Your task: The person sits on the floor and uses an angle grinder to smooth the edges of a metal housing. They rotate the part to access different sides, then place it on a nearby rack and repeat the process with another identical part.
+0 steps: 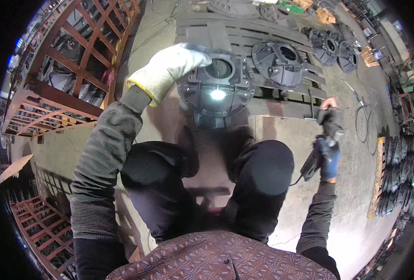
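My left hand (176, 65), in a white glove with a yellow cuff, grips the upper left edge of a dark metal housing casting (215, 100). The casting has a round opening near its top, and a bright light spot shines on its face. Off to the right, my right hand (330, 161), with blue on its glove, is closed round a dark corded power tool (330, 126) that looks like a grinder. Motion smears the tool, and its working end is hard to make out. It is apart from the casting.
More castings (281, 63) lie on a wooden pallet (281, 108), others (328, 46) beyond it at the right. A brown slatted metal crate (53, 100) stands left. A hose (363, 116) loops on the floor at right. Stacked dark parts (393, 177) stand far right.
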Demonstrator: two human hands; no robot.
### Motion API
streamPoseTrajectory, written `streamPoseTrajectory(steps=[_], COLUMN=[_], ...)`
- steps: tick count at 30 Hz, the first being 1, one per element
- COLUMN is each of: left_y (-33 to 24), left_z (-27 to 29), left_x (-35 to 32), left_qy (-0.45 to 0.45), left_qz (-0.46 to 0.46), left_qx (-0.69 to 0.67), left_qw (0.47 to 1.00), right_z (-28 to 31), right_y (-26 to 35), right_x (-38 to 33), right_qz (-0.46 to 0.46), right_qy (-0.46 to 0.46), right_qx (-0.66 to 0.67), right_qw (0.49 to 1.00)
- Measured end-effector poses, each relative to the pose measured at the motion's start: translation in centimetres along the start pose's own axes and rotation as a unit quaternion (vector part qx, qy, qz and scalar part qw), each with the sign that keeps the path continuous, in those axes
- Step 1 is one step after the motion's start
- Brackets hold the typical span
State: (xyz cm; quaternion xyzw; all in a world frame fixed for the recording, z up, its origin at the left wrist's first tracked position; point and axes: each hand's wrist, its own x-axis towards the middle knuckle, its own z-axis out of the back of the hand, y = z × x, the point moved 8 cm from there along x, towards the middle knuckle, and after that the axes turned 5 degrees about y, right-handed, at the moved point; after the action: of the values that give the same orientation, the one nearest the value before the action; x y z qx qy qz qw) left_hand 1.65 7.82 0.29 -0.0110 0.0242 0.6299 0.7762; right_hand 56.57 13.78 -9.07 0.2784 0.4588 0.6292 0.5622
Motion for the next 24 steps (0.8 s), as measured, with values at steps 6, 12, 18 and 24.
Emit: streamPoseTrajectory(steps=[6, 12, 18, 24], left_y=[-2.2, -2.3, -2.6, -3.2], left_z=[-6.8, -17.1, -19.0, -20.7], left_x=[2.7, 10.9, 6.8, 7.8], left_qy=[-0.032, 0.067, -0.131, -0.004], left_qz=[-0.127, -0.021, -0.12, -0.127], left_qx=[-0.065, -0.082, -0.02, 0.029], left_qw=[0.989, 0.994, 0.984, 0.991], right_z=[-13.3, -21.6, -26.6, -27.7], right_y=[-7.5, -7.4, -1.2, -1.0], right_x=[3.1, 3.3, 3.8, 3.7], right_qz=[-0.068, -0.102, -0.06, -0.084], right_qy=[0.106, 0.295, 0.338, 0.358], right_qx=[-0.153, -0.196, -0.197, -0.215], right_qw=[0.98, 0.93, 0.918, 0.905])
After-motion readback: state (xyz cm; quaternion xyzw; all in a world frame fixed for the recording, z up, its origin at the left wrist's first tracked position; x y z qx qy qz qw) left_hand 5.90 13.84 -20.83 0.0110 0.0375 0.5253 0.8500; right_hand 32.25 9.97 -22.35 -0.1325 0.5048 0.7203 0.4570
